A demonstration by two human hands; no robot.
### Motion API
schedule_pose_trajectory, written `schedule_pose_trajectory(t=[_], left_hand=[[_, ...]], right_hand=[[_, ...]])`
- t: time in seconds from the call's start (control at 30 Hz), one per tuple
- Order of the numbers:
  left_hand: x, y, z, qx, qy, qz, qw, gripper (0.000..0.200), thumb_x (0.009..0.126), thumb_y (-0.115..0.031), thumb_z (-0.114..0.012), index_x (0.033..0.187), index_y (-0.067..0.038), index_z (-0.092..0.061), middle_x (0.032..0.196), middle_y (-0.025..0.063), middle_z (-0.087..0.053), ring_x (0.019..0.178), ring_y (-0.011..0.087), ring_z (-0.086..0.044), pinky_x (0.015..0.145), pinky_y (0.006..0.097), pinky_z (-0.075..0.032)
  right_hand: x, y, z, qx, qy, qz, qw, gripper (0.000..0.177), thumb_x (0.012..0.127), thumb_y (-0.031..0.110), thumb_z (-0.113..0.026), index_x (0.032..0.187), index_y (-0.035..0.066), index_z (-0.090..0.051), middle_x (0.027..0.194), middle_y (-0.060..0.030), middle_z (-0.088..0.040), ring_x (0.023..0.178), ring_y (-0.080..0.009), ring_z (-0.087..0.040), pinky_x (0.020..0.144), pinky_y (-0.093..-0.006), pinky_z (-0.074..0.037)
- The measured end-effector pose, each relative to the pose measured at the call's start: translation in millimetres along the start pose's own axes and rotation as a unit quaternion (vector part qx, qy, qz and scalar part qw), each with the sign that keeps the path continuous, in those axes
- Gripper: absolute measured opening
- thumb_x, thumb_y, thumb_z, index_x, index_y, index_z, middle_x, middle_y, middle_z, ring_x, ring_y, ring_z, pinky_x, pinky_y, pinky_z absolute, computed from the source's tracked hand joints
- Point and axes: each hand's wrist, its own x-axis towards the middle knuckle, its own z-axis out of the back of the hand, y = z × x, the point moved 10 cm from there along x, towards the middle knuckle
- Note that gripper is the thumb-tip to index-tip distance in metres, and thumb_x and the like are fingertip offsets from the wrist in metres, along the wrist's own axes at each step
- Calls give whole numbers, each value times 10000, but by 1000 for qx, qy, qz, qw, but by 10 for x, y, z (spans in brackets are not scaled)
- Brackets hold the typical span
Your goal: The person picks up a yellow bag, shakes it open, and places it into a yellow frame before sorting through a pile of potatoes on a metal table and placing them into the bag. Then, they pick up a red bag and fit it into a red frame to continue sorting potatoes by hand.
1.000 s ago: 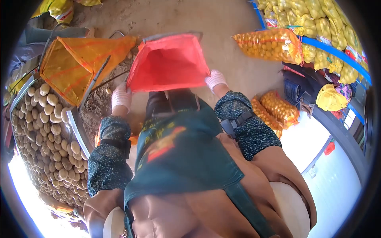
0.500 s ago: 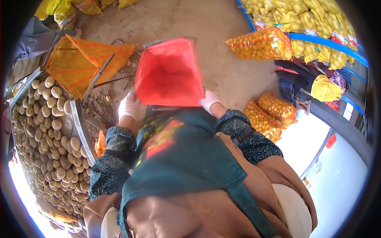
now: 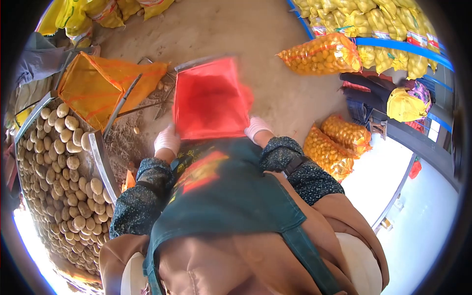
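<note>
Red bag [image 3: 209, 105] blurred at right edge, bottom seemingly lost in shadow; yellow sacks [image 3: 365, 23] cut off at top.

A dusty brown dirt floor [image 3: 206, 29] spreads across the room. At the upper right, a blue metal rack [image 3: 403, 45] stands beside stacked yellow net bags [image 3: 383, 24]. Below, a gray beam [image 3: 418, 152] borders a pale, smooth wall [image 3: 423, 216], and white glare [image 3: 376, 172] washes out the patch beside it.
</note>
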Motion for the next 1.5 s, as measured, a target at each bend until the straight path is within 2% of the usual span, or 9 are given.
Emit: schedule_pose_trajectory(t=[0.33, 0.47, 0.6, 0.8, 0.9, 1.0, 1.17, 1.2, 1.5], left_hand=[[490, -348, 202, -30, -28, -26, 999, 329, 915, -244, -579, 1195, -72, -592, 1142, 225, -653, 1093, 409, -601, 909, 486, -480], [478, -148, 114, -209, 9, -44, 977, 386, 899, -274, -632, 1214, -53, -616, 1165, 220, -654, 1081, 379, -617, 930, 431, -486], [331, 207, -77, -291, 20, -82, 953, 352, 900, -263, -614, 1153, -20, -649, 1029, 198, -681, 956, 346, -638, 854, 396, -494], [-376, 900, -257, -428, -67, 73, 898, 255, 935, -173, -612, 1104, 13, -653, 777, 64, -650, 601, 146, -578, 576, 291, -466], [-750, 1221, -665, -427, -118, 99, 891, 369, 907, -263, -623, 1173, -8, -647, 1083, 245, -679, 1052, 381, -634, 927, 397, -476], [-1413, 1065, -840, -490, -161, 146, 844, 359, 908, -245, -633, 1167, 3, -645, 1076, 213, -684, 1025, 332, -641, 916, 375, -477], [-2485, 660, -1483, -558, -229, 227, 765, 376, 881, -272, -623, 1162, -22, -641, 1103, 190, -676, 1043, 296, -634, 914, 378, -483], [-2730, 501, -1389, -459, -266, 217, 819, 325, 915, -213, -632, 1170, -11, -644, 1002, 129, -687, 895, 222, -654, 813, 345, -527], [-4045, -49, -2396, -561, -286, 326, 705, 383, 915, -281, -608, 1184, -9, -638, 1118, 210, -681, 1077, 339, -640, 947, 385, -491]], right_hand=[[673, 252, -100, 10, 50, 21, 998, 423, 796, 372, -659, 1072, 55, -702, 1129, -205, -668, 1037, -379, -641, 891, -459, -513], [612, 346, 65, 385, 89, 39, 918, 532, 808, 370, -726, 1199, 18, -653, 1133, -169, -695, 1042, -287, -664, 901, -404, -500], [632, 161, 495, 506, 10, 34, 862, 546, 823, 259, -751, 1285, 17, -587, 1227, -143, -654, 1104, -225, -616, 954, -343, -473], [22, 982, 749, 40, -125, 405, 905, 439, 876, 269, -668, 1264, 74, -605, 1235, -152, -640, 1130, -344, -597, 1006, -408, -462], [-276, 1311, 170, -199, -83, 534, 817, 463, 864, 356, -638, 1261, 119, -612, 1315, -135, -584, 1234, -312, -526, 1021, -434, -435], [-394, 1231, -183, -387, 35, 520, 760, 432, 861, 383, -622, 1194, 108, -646, 1207, -106, -636, 1167, -298, -561, 1033, -442, -397], [-554, 1159, 166, -224, -69, 660, 713, 358, 851, 295, -644, 1130, 71, -644, 1170, -120, -637, 1137, -322, -570, 970, -443, -460], [-564, 1105, 241, -204, -85, 676, 703, 370, 842, 282, -651, 1147, 73, -646, 1178, -122, -634, 1132, -314, -570, 980, -436, -457], [-512, 589, 238, -163, -42, 703, 691, 364, 825, 154, -661, 1169, 35, -640, 1221, -165, -621, 1173, -346, -549, 1044, -444, -423]])
